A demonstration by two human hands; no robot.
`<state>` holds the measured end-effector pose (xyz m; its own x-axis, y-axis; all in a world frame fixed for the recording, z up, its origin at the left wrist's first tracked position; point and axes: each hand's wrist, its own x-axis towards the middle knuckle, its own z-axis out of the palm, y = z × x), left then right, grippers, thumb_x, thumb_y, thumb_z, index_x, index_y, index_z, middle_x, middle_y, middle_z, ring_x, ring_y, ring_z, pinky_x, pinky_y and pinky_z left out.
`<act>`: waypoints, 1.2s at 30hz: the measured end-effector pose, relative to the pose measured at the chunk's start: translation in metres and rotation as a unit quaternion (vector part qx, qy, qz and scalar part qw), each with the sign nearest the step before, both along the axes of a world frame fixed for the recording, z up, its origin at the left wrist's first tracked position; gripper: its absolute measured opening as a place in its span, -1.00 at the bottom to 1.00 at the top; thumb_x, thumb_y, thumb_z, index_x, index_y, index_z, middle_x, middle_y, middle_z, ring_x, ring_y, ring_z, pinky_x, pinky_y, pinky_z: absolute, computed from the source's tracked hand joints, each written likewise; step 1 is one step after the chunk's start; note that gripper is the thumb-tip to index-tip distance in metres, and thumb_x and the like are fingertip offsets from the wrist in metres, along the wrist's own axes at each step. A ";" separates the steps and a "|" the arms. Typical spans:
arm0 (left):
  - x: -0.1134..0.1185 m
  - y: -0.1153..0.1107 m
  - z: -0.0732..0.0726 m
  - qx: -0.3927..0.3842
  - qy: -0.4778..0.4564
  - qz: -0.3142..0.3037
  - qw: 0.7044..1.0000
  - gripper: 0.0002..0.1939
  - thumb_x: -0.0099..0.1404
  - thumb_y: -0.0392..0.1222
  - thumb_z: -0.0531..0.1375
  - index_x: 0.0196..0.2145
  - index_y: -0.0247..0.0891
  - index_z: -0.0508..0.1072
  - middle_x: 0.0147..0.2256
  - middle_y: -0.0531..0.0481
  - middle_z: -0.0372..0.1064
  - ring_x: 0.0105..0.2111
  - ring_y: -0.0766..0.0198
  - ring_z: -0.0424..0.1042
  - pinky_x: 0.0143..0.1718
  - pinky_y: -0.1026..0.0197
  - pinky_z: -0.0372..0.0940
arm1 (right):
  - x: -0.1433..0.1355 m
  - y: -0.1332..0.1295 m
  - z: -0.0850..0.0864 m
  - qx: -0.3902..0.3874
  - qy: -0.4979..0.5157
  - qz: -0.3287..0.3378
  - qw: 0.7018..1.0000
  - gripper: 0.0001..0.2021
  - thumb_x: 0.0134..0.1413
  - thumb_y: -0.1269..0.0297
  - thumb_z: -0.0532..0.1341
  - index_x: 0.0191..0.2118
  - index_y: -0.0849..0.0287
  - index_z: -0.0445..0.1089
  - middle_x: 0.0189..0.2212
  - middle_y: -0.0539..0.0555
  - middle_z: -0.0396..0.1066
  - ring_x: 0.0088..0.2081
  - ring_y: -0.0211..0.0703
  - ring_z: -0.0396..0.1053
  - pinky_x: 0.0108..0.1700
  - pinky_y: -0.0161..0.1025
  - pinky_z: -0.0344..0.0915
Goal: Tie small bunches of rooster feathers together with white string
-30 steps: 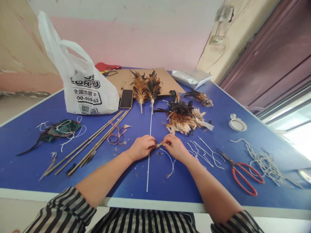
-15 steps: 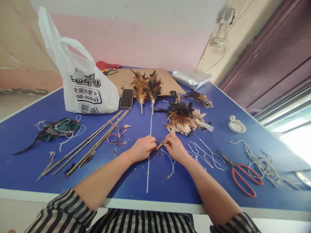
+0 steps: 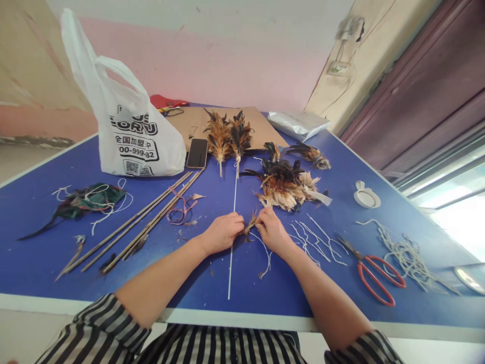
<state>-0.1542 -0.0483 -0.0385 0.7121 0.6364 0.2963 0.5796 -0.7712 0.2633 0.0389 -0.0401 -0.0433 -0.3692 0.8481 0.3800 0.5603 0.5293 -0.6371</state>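
Low over the middle of the table, a small brown feather (image 3: 249,227) spans the gap between my hands. My left hand (image 3: 224,232) is closed in a pinch at its left end; the fingertips are partly hidden. With thumb and fingers pressed together, my right hand (image 3: 273,231) grips the other end. A white string (image 3: 269,263) trails on the table below the right hand. Just beyond that hand lies a heap of black, brown and cream feathers (image 3: 286,184). Several cut white strings (image 3: 316,240) are spread to its right.
Red-handled scissors (image 3: 379,273) and tangled cord (image 3: 407,255) lie at right, near a roll of white tape (image 3: 367,196). Thin sticks (image 3: 151,222) lie at left before a white plastic bag (image 3: 140,136) and a phone (image 3: 197,153). Two feather bundles (image 3: 229,136) rest on cardboard (image 3: 265,126).
The feather between my hands now stands up more, its barbs spread higher. Both hands have stayed nearly in place, still closed. The view has shifted very slightly.
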 end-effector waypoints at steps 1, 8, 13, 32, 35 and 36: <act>0.000 0.000 0.000 -0.006 -0.008 0.001 1.000 -0.78 0.24 -0.34 -0.03 -0.48 -0.29 0.35 -0.43 -0.02 0.26 -0.36 0.32 0.19 -0.33 0.30 0.11 | 0.000 0.000 0.000 0.000 0.004 0.001 1.000 -0.86 -0.07 0.51 0.04 -0.55 0.18 0.18 -0.44 0.06 0.13 -0.35 -0.18 0.18 -0.21 -0.16 0.21; -0.002 0.000 0.010 -0.074 -0.214 0.128 0.966 -0.79 0.24 -0.18 0.02 -0.41 -0.29 0.41 -0.44 -0.01 0.30 -0.39 0.35 0.27 -0.32 0.30 0.15 | 0.007 -0.003 0.001 -0.020 0.073 -0.038 0.996 -0.88 -0.01 0.41 0.07 -0.47 0.19 0.32 -0.28 0.12 0.19 -0.31 -0.17 0.25 -0.27 -0.16 0.28; 0.002 0.002 0.012 -0.117 -0.215 0.197 0.949 -0.66 0.14 0.06 0.09 -0.44 -0.29 0.46 -0.50 0.02 0.30 -0.50 0.37 0.25 -0.42 0.30 0.13 | 0.007 -0.005 0.005 -0.002 0.079 -0.051 0.996 -0.89 0.02 0.37 0.08 -0.44 0.21 0.33 -0.22 0.14 0.16 -0.28 -0.17 0.26 -0.32 -0.22 0.31; 0.019 0.016 0.013 -0.079 -0.097 0.210 0.970 -0.76 0.16 -0.11 0.07 -0.45 -0.22 0.49 -0.47 0.01 0.36 -0.45 0.33 0.32 -0.40 0.31 0.13 | 0.006 -0.008 0.014 0.044 0.105 -0.024 0.993 -0.87 0.01 0.37 0.09 -0.27 0.15 0.33 -0.13 0.16 0.18 -0.30 -0.22 0.30 -0.32 -0.24 0.33; 0.004 0.033 0.016 -0.050 -0.126 0.282 0.950 -0.76 0.15 -0.10 0.07 -0.48 -0.23 0.48 -0.47 0.01 0.36 -0.45 0.34 0.31 -0.41 0.31 0.12 | 0.018 0.000 0.013 0.047 0.142 -0.101 0.983 -0.80 0.00 0.33 0.11 -0.19 0.15 0.30 -0.07 0.17 0.13 -0.41 -0.30 0.28 -0.43 -0.28 0.33; -0.002 0.040 0.017 -0.033 -0.127 0.314 0.940 -0.75 0.15 -0.10 0.07 -0.49 -0.23 0.48 -0.45 0.01 0.37 -0.44 0.33 0.31 -0.41 0.31 0.11 | 0.024 0.005 0.011 0.055 0.146 -0.135 0.979 -0.80 -0.01 0.31 0.11 -0.21 0.16 0.31 -0.08 0.17 0.14 -0.42 -0.30 0.28 -0.44 -0.29 0.32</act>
